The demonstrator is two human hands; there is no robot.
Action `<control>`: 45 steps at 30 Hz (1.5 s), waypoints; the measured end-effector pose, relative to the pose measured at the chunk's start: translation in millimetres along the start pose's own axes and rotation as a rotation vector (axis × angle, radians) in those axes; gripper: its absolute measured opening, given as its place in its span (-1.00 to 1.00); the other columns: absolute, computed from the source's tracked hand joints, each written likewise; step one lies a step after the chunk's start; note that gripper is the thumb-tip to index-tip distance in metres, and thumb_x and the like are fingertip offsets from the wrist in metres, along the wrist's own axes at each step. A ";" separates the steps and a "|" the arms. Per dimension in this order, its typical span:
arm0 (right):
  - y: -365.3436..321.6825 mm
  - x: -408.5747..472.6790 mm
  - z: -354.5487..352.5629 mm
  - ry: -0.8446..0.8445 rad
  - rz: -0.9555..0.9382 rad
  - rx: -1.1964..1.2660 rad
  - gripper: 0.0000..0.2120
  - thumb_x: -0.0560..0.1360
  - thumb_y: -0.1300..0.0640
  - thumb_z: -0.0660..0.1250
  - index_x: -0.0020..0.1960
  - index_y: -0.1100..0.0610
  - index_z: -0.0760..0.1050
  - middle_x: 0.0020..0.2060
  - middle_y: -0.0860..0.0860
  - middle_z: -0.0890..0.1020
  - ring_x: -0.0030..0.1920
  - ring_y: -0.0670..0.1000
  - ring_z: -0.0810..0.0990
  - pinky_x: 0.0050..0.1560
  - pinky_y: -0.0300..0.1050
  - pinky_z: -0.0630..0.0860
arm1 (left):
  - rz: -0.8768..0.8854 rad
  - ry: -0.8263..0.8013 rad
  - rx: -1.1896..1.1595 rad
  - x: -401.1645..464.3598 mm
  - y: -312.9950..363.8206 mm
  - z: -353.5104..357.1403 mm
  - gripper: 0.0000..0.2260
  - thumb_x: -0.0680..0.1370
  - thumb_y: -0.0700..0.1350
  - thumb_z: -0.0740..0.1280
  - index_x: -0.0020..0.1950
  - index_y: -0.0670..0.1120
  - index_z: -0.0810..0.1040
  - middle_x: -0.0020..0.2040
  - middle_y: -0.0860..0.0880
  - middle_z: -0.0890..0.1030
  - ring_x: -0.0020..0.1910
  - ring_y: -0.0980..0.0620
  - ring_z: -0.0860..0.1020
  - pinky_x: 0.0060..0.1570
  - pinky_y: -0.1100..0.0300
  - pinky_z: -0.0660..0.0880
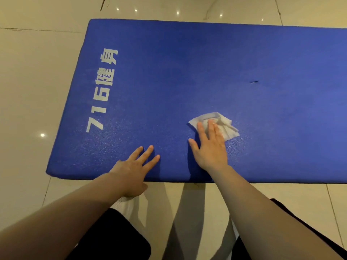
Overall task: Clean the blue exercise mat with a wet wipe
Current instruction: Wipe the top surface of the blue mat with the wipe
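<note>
Blue exercise mat (206, 72): flat on floor before me, pale "716" lettering at its left end, small dark nick mid-surface. Wet wipe (223, 122): white, crumpled, lying on mat near its front edge

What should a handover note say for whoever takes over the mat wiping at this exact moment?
Right hand: flat, fingers straight, pressing the wipe onto the mat.
Left hand: open, flat on the mat's near edge, bracing.
Wipe: crumpled, near the middle of the mat's near half, right of the white lettering.
Done: cannot tell for sure; the near strip glistens as if damp.
Left: probably the far side and the part running off frame to the right. Note a small dark mark further right.
</note>
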State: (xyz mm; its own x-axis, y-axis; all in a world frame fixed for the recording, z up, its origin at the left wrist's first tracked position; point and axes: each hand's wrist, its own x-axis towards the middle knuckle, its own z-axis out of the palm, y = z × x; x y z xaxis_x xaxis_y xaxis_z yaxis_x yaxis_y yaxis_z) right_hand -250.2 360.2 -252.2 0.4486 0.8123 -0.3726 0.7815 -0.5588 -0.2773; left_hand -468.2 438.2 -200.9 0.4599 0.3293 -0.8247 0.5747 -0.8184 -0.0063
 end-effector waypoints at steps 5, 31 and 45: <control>61.6 -17.1 -13.7 0.057 0.133 -0.008 -0.33 0.63 -0.23 -0.04 0.60 0.10 -0.07 0.60 0.05 -0.08 0.58 0.05 -0.14 0.54 -0.04 -0.15 | 0.047 -0.061 -0.056 5.1 -8.7 -4.8 -0.27 0.62 0.23 0.11 0.52 0.14 -0.39 0.52 0.04 -0.46 0.53 -0.08 -0.36 0.49 -0.12 0.17; -28.5 -111.9 75.3 0.226 -0.214 0.004 -0.39 0.59 -0.14 0.03 0.50 0.23 0.30 0.50 0.14 0.30 0.52 0.13 0.21 0.52 -0.01 0.08 | -0.158 0.571 -0.517 -11.8 5.1 26.9 -0.61 0.66 -0.10 0.12 0.51 0.02 0.28 0.52 0.04 0.26 0.45 -0.02 0.28 0.23 -0.05 0.44; 14.1 -119.4 62.8 0.289 -0.042 0.013 -0.40 0.62 -0.15 -0.04 0.50 0.18 0.31 0.49 0.09 0.33 0.51 0.06 0.24 0.50 -0.03 0.10 | -0.105 0.449 -0.308 0.9 14.7 28.6 -0.46 0.65 0.08 0.15 0.59 0.09 0.04 0.60 -0.03 -0.02 0.56 -0.08 0.00 0.46 -0.14 0.13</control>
State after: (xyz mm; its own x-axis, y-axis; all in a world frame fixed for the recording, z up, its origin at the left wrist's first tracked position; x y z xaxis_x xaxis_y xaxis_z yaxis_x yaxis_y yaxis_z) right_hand -319.9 244.9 -267.3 0.5223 0.8476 -0.0932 0.7972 -0.5242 -0.2995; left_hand -478.7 412.9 -217.9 0.5940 0.6252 -0.5062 0.7736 -0.6167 0.1461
